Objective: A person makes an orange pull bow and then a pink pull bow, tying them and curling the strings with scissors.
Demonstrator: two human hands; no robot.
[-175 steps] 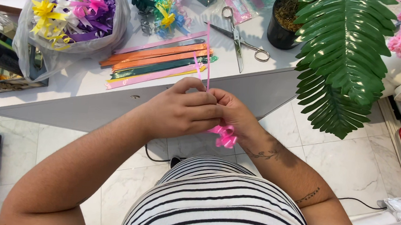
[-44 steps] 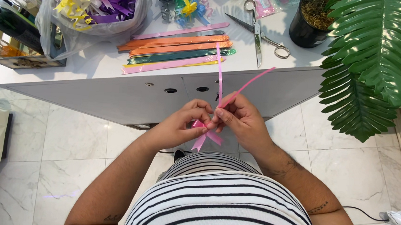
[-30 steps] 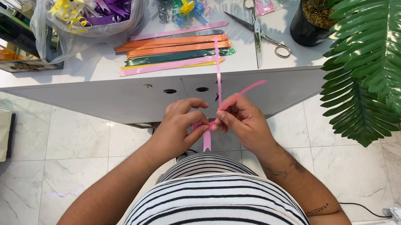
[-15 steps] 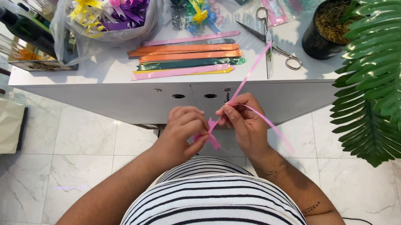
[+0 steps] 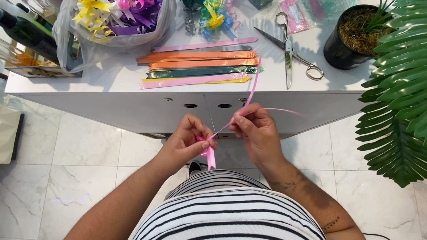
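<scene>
My left hand (image 5: 188, 142) pinches the gathered end of a pink ribbon (image 5: 210, 155), whose short tail hangs down below the fingers. My right hand (image 5: 254, 130) grips the same ribbon farther along. One strand runs taut between the two hands and rises past my right thumb toward the table, and a thin strand trails off to the right. Both hands are held in front of the white table's front edge (image 5: 124, 109), above my striped shirt.
On the table lie flat ribbon strips (image 5: 197, 66) in orange, green and pink, scissors (image 5: 289, 50), a clear bag of finished bows (image 5: 116, 13), loose bows (image 5: 215, 15) and a black plant pot (image 5: 352, 37). Bottles (image 5: 20, 24) stand left. Large green leaves (image 5: 416, 84) hang right.
My hands have drawn apart, pulling the pink ribbon taut between them. The long strand that arced to the right half a second ago is now a thin line. The view has shifted slightly.
</scene>
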